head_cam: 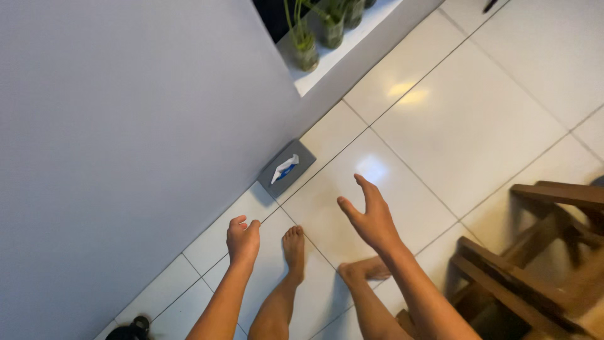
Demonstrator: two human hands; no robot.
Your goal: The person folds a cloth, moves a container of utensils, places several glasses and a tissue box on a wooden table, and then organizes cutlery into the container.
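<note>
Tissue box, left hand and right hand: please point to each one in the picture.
Tissue box (pixel 296 165), head view, on its grey top beside the tissue.
Left hand (pixel 243 240), head view, on its back.
Right hand (pixel 371 220), head view, on its back.

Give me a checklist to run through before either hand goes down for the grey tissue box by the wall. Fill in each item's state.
1. Left hand free: ok, loosely curled, holding nothing.
2. Right hand free: ok, fingers spread open, empty.
3. Tissue box in view and reachable path: ok, it lies flat on the floor tiles against the wall, with nothing between it and the hands.
4. Tissue ready to pull: ok, a white tissue sticks out of the slot.
5. Footing: ok, both bare feet are on the tiles.
6. Wooden furniture clear of the right arm: cannot tell, it stands close beside that arm.
</note>
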